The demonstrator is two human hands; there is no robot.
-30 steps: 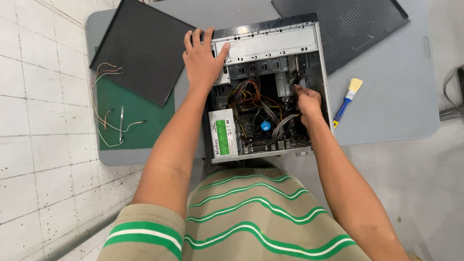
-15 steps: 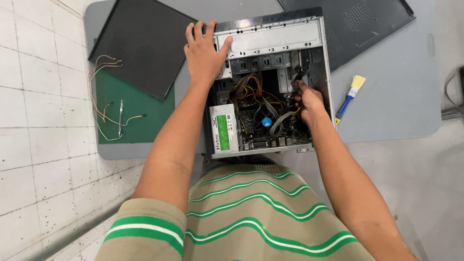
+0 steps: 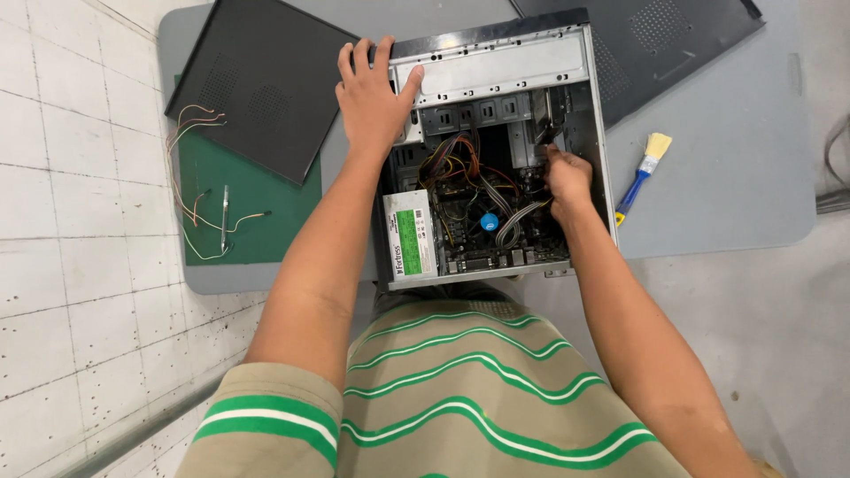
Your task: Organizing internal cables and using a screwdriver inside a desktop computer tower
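- Head view: since a moment ago the left hand point(image 3: 372, 93) stays spread flat on the open computer case point(image 3: 496, 66) at its 11 o'clock corner, bracing it.
- The right hand point(image 3: 567, 181) remains curled among the cables point(image 3: 478, 173) at 3 o'clock; its grasp cannot be told.
- A rectangular green-and-white label point(image 3: 409, 232) sits at 7 o'clock on the power supply.

From my remote view, the person wears a short-sleeved tan shirt point(image 3: 478, 398) crossed by green stripes edged in white. The sleeve hem on the left arm carries the same green-and-white banding. Both forearms are bare. Left hand point(image 3: 372, 97) and right hand point(image 3: 567, 181): no gloves, rings or watch visible.
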